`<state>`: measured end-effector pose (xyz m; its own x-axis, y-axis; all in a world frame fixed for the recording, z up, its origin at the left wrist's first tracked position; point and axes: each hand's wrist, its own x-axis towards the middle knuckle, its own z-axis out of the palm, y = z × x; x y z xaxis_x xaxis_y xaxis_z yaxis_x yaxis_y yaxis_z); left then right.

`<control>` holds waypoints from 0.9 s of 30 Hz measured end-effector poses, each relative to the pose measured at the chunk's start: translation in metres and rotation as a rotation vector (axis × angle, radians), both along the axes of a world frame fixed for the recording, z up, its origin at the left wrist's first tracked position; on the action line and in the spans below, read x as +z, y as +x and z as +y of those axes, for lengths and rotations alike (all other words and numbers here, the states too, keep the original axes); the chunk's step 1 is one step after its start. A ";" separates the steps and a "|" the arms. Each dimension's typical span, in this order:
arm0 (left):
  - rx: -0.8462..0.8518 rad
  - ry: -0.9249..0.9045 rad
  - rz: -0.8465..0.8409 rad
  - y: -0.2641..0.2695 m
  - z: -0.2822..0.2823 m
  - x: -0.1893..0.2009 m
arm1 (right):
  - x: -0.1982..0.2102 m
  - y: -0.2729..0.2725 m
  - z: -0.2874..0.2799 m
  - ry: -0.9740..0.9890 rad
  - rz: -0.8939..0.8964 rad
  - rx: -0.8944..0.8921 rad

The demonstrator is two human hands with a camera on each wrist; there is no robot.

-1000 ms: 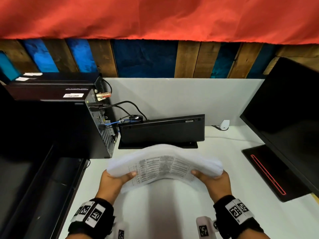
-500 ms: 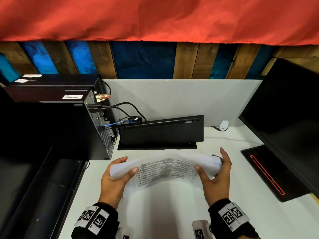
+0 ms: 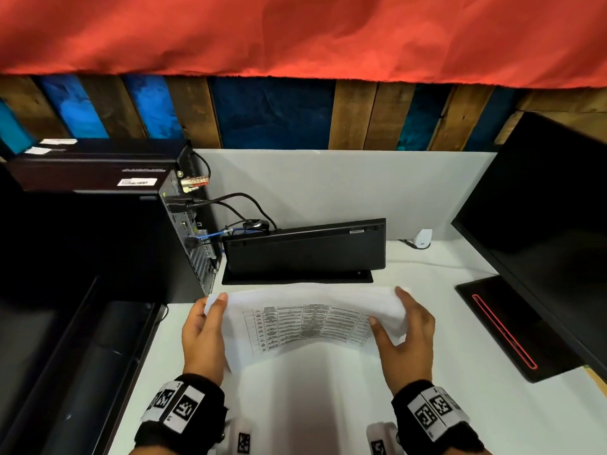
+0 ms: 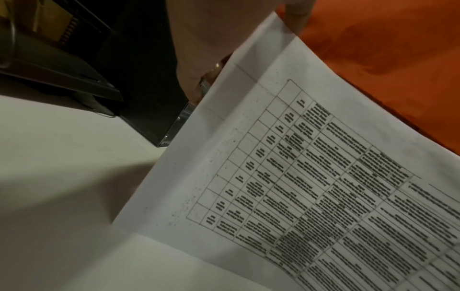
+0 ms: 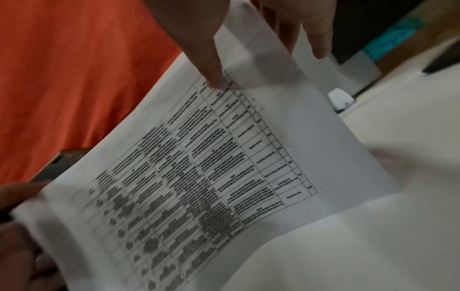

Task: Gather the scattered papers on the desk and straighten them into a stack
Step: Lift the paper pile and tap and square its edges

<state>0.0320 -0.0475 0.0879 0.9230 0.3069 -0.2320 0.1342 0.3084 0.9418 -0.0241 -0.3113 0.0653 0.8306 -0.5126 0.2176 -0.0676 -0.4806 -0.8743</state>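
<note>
A stack of white papers (image 3: 302, 323) with a printed table on the front sheet stands on its long lower edge on the white desk (image 3: 312, 405), bowed toward me. My left hand (image 3: 210, 302) holds its left end, thumb in front and fingers behind. My right hand (image 3: 387, 307) pinches the right end the same way. In the left wrist view the papers (image 4: 298, 177) fill the right side, with the left hand (image 4: 224, 39) at their top corner. The right wrist view shows the papers (image 5: 224, 157) with the right hand's (image 5: 266, 59) thumb pressed on the front sheet.
A black keyboard (image 3: 305, 251) stands on edge just behind the papers. A black computer tower (image 3: 184, 224) with cables is at the left, and a dark monitor (image 3: 542, 241) on its base (image 3: 499, 323) at the right. A small white plug (image 3: 422, 238) sits by the partition.
The stack came down from a raised, arched hold and now stands on the desk. Both hands shifted from under its corners to its side edges.
</note>
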 end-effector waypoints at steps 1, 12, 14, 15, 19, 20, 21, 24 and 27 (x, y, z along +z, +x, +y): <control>0.015 0.013 0.001 0.000 0.001 -0.001 | 0.001 0.000 -0.001 -0.001 -0.003 -0.005; 0.037 -0.005 0.078 0.004 0.002 -0.010 | 0.001 0.003 -0.003 -0.029 0.012 0.087; 0.031 0.002 0.087 0.004 0.002 -0.010 | 0.000 0.004 -0.006 0.008 0.018 0.067; 0.034 0.002 0.083 0.005 0.002 -0.010 | 0.000 0.004 -0.007 0.012 0.022 0.072; 0.039 0.027 0.065 0.007 0.003 -0.013 | -0.002 0.005 -0.009 -0.087 0.013 0.110; 0.025 0.047 0.061 0.007 0.002 -0.011 | -0.002 0.005 -0.010 -0.077 0.016 0.097; 0.036 0.059 0.056 0.007 0.003 -0.012 | -0.001 0.006 -0.012 -0.055 0.017 0.089; 0.049 0.038 0.044 0.008 0.004 -0.010 | 0.000 0.010 -0.016 -0.060 0.010 0.140; 0.014 0.024 0.002 0.006 0.004 -0.011 | 0.001 0.011 -0.019 -0.056 0.023 0.165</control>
<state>0.0376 -0.0436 0.0769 0.9183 0.3250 -0.2261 0.1319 0.2874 0.9487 -0.0128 -0.3300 0.0667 0.9073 -0.3570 0.2221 -0.0034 -0.5345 -0.8452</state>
